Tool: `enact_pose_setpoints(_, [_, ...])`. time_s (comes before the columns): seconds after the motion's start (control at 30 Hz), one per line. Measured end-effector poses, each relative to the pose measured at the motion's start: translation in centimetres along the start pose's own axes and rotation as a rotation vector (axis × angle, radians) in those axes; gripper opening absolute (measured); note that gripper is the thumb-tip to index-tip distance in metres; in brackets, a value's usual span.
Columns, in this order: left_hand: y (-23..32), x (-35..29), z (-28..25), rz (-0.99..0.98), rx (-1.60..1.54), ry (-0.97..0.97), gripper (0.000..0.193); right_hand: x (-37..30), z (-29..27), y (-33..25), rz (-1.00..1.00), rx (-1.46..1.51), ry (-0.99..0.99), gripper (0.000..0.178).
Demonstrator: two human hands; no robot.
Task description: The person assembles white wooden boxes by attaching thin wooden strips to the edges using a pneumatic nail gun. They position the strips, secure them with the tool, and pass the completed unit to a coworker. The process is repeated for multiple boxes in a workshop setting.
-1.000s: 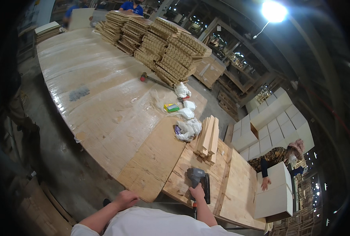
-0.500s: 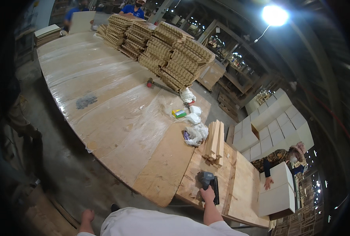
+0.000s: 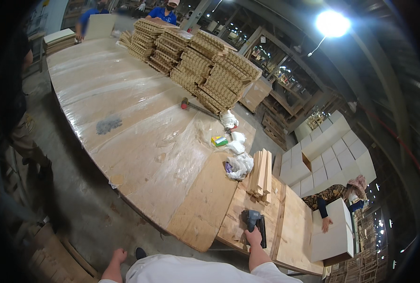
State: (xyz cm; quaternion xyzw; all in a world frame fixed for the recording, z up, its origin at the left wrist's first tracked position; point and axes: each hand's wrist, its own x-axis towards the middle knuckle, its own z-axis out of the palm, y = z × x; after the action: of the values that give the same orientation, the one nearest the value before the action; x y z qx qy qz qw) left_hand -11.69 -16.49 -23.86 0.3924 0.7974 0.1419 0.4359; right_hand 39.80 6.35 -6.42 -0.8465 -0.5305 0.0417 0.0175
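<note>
Gripping the dark grey nail gun (image 3: 251,217), that was my right grip (image 3: 254,237), closed snugly round the handle! The tool sat over the near part of the plywood table (image 3: 295,231), its black magazine (image 3: 263,232) standing along the right side; whether it touched the wood, I couldn't tell. Across to the left, my left grip (image 3: 120,255) hung low over the floor (image 3: 92,212), well apart from the tool, fingers apparently curled, too small to tell how far they closed or whether they held anything. Just beyond the gun lay pale wooden strips (image 3: 260,177), with crumpled white plastic bags (image 3: 239,167) right beside them! Farther up came a green and yellow box (image 3: 219,141), then a mallet (image 3: 185,103) near the tall panel stacks (image 3: 198,56), all on the big shiny-topped table (image 3: 139,155). And over on the right, a co-worker's hand (image 3: 327,224) lay on a white box (image 3: 330,243)!
</note>
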Motion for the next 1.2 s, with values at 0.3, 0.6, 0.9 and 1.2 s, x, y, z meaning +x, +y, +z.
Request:
enact_pose_setpoints(0.3, [-1.6, 1.3, -0.4, -0.084, 0.008, -0.069, 0.035, -0.3, -0.4, -1.0, 0.041, -0.032, -0.007, 0.070])
enact_pose_setpoints(0.6, [-0.1, 1.0, -0.8, -0.096, -0.036, -0.009, 0.035, -0.2, 0.1, -0.5, 0.060, -0.004, 0.029, 0.065])
enact_pose_setpoints(0.9, [-1.6, -0.4, -1.1, -0.118, 0.030, -0.078, 0.034, -0.1, 0.1, -0.4, 0.028, -0.014, 0.047, 0.069])
enact_pose_setpoints(1.2, [-0.3, 0.7, -1.3, -0.068, 0.079, -0.055, 0.036, -0.4, 0.0, -0.2, 0.031, 0.005, 0.075, 0.063])
